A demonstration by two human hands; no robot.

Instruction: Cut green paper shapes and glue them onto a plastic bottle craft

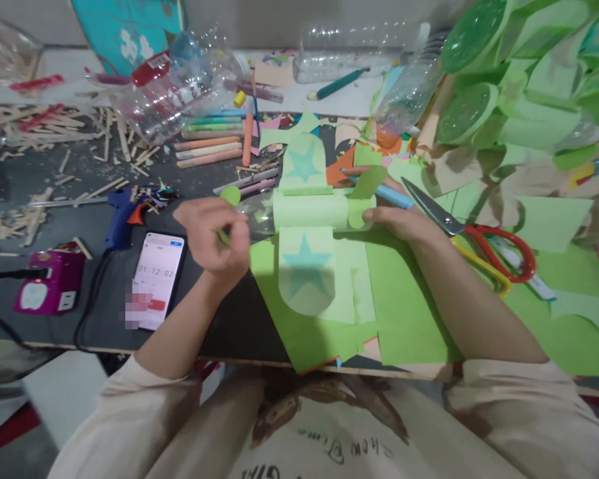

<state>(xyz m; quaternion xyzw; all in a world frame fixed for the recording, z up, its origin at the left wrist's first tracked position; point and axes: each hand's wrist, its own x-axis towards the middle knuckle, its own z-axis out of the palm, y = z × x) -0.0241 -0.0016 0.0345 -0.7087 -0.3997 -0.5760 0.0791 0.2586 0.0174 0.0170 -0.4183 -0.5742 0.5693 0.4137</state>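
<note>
A clear plastic bottle lies sideways, wrapped in a pale green paper band. Paper wings with blue stars, an upper wing and a lower wing, stick out from it. My left hand is closed at the bottle's left end, where a rounded green paper piece shows above and between the curled fingers. At the other end, my right hand grips a blue marker while its thumb touches the bottle's green paper tail.
Red-and-yellow-handled scissors lie open beside my right forearm. To the left are a phone showing a timer, a blue glue gun and a purple power adapter. Green sheets lie underneath; clear bottles and scraps crowd the back.
</note>
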